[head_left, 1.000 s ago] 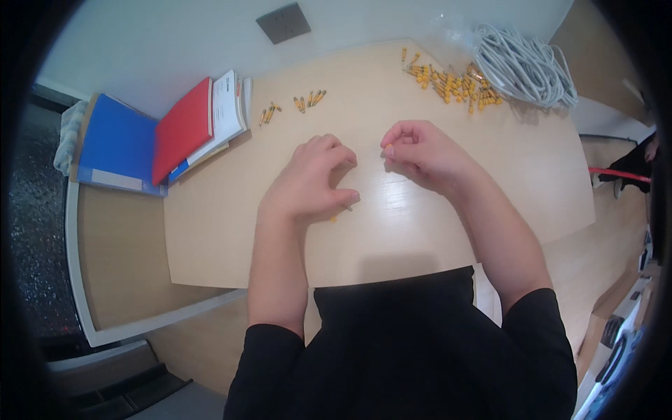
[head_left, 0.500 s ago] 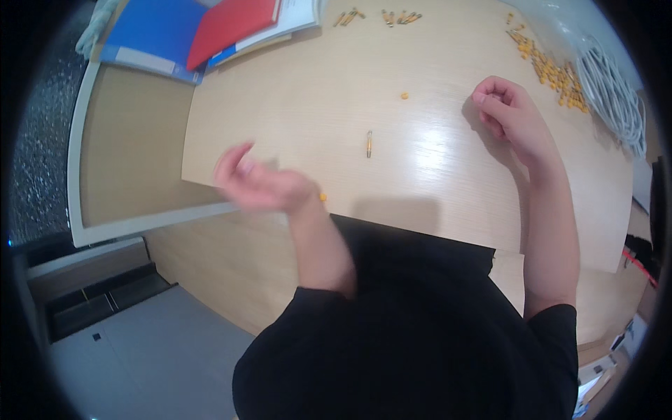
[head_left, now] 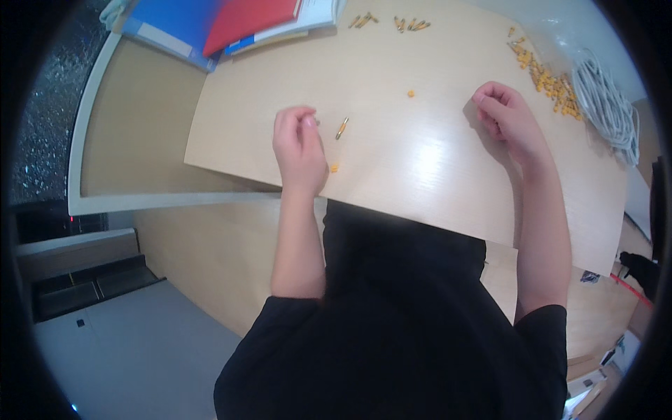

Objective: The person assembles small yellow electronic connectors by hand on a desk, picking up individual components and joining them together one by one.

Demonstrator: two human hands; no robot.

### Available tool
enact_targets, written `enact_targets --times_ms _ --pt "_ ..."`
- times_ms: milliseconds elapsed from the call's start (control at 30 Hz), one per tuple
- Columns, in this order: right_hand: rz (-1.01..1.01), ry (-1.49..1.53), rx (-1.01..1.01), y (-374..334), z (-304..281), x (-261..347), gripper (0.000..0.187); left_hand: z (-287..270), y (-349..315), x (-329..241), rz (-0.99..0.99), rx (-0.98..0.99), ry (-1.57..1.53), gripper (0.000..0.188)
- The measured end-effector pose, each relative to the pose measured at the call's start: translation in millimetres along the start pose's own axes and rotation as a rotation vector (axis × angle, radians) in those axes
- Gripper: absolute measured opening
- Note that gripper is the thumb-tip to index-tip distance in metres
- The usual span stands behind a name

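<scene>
My left hand [head_left: 299,147] is over the front left of the table, fingers curled toward the thumb. A tiny greyish bit shows at its fingertips, too small to name. Just right of it lies a slim yellow-and-metal connector [head_left: 341,129], tilted and apart from the fingers. A small yellow piece [head_left: 334,168] lies beside the left wrist, near the table's front edge. My right hand [head_left: 505,115] rests on the table at the right, fingers curled in; what they hold, if anything, is hidden. Left of it lies another small yellow piece [head_left: 411,94].
Small groups of connectors [head_left: 411,25] lie at the back. A pile of yellow pieces [head_left: 549,80] is at the far right, beside a coiled grey cable [head_left: 606,105] and clear plastic. A blue folder [head_left: 168,31], a red folder [head_left: 248,21] and papers lie back left.
My left hand has swung right and forward, to beside the connector. The connector has shifted left and now lies tilted. My right hand has stayed put; the whole view has shifted slightly.
</scene>
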State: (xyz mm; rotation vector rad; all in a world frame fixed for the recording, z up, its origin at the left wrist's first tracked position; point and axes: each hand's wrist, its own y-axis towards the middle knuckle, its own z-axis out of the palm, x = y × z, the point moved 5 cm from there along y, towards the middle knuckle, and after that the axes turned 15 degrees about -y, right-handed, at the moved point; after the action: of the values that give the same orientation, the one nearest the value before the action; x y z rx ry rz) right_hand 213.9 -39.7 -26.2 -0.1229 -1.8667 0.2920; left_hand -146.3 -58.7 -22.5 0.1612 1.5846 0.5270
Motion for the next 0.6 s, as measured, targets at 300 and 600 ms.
enact_targets --times_ms 300,600 --pt "0.057 0.04 -0.027 -4 -1 6 0.009 29 1 -8 0.057 0.342 0.7 0.012" --pt "0.054 0.034 -0.022 -4 1 8 0.007 62 11 4 0.11 0.341 0.707 0.011"
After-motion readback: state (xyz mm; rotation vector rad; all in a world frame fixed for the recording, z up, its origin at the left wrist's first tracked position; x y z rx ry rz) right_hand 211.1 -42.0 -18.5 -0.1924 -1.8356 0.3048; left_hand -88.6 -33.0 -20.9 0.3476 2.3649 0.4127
